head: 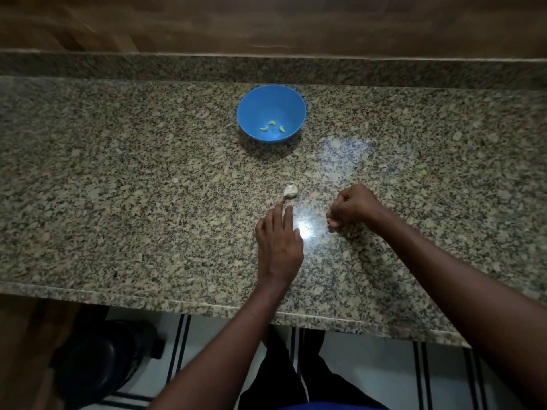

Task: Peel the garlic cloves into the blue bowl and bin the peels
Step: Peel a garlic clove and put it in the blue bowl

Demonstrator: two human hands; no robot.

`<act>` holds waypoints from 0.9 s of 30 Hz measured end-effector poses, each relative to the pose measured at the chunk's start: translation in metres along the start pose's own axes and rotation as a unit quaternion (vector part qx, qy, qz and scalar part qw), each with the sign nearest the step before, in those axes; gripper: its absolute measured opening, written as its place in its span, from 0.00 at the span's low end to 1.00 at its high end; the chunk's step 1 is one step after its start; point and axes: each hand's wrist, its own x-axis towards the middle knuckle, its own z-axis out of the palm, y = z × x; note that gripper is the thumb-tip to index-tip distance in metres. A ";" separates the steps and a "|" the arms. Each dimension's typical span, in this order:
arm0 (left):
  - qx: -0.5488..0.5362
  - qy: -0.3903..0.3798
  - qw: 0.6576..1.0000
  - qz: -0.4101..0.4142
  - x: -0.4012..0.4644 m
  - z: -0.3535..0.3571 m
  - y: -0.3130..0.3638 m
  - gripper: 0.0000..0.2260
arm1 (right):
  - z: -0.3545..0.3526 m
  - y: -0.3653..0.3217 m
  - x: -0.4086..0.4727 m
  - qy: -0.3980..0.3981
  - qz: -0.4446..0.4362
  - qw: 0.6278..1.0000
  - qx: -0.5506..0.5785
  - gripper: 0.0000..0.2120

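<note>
Head view: left hand [279, 241] open, fingertips reaching garlic clove [290, 191]; right hand [352, 207] clenched, contents unclear. Risk: clove skids mid-worktop [118, 202].

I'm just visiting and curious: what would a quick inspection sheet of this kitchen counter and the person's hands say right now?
Surface: speckled granite counter, with a bright light glare near the hands.
Job's things: blue bowl near the back, three peeled cloves inside; one whitish garlic piece lies on the counter in front of it.
Clutter: nothing seen.
Hands: left hand flat, fingers straight, fingertips just short of the garlic piece; right hand curled into a loose fist, whether it holds anything cannot be told.
Cables: nothing seen.
Surroundings: wooden wall behind; a dark bin-like object on the floor below left; striped floor.
</note>
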 end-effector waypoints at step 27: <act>-0.004 0.007 1.000 0.000 -0.002 -0.003 0.001 0.23 | 0.024 0.021 -0.009 0.105 -0.035 0.994 0.014 0.03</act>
